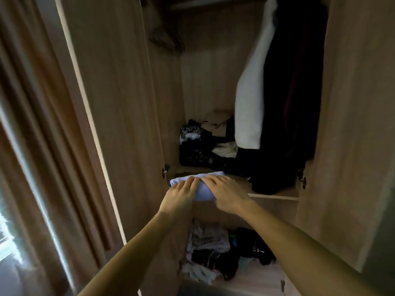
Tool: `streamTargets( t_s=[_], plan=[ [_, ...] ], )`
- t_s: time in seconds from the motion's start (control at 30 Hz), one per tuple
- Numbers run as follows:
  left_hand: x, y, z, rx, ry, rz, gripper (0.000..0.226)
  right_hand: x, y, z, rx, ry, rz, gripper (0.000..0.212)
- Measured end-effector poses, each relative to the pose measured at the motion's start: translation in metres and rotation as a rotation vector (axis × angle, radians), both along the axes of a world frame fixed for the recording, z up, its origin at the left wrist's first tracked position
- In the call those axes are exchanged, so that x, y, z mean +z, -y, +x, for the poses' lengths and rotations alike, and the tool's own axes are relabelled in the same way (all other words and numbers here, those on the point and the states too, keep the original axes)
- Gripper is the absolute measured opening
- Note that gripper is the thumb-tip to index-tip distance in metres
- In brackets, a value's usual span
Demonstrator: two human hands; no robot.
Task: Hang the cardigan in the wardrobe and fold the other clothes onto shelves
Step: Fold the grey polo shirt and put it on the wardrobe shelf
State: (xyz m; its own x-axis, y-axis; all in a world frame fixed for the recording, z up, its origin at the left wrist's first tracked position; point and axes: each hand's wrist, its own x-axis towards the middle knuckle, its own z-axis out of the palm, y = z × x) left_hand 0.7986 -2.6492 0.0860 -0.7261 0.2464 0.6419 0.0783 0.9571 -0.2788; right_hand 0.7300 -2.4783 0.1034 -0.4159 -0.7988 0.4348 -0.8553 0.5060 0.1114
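So the folded pale garment [204, 190] sits at the front left of the wardrobe's middle shelf [275, 197], a bit below the centre of the frame, right at the shelf's front edge. We've got both hands on top of it: left hand [181, 194] over its left end, right hand [227, 193] over its right end, fingertips nearly meeting in the middle. Neither grip is pinching anything; the fingers are laid fairly straight and flat on the cloth.

Further back on the same shelf there's a pile of folded clothes [196, 146], mostly dark with a beige piece on top. To the right of that, a white garment [249, 103] hangs beside some dark hanging clothes [286, 99]. The lower shelf, near the bottom of the frame, holds a messy heap of clothes [210, 246]. There's an open wardrobe door [119, 99] on the left and a curtain [38, 107] beyond it. It's all pretty dim and blurry.
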Motion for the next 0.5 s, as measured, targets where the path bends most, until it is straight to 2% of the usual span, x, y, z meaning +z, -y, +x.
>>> streamTargets(
  t_s=[0.17,0.3,0.4,0.5],
  plan=[
    [-0.019,0.038,-0.073,0.07,0.06,-0.034,0.03,-0.027,0.043,-0.081,-0.005,0.094,-0.007,0.07],
    [-0.038,0.075,-0.151,0.082,0.158,0.004,0.047,-0.047,0.081,-0.156,-0.041,0.089,-0.025,0.064],
    [-0.062,0.109,-0.221,0.09,0.218,0.053,0.042,-0.069,0.114,-0.222,-0.098,0.063,-0.03,0.062],
    [-0.087,0.143,-0.288,0.094,0.282,0.068,0.046,-0.093,0.149,-0.285,-0.102,0.129,-0.019,0.057]
  ],
)
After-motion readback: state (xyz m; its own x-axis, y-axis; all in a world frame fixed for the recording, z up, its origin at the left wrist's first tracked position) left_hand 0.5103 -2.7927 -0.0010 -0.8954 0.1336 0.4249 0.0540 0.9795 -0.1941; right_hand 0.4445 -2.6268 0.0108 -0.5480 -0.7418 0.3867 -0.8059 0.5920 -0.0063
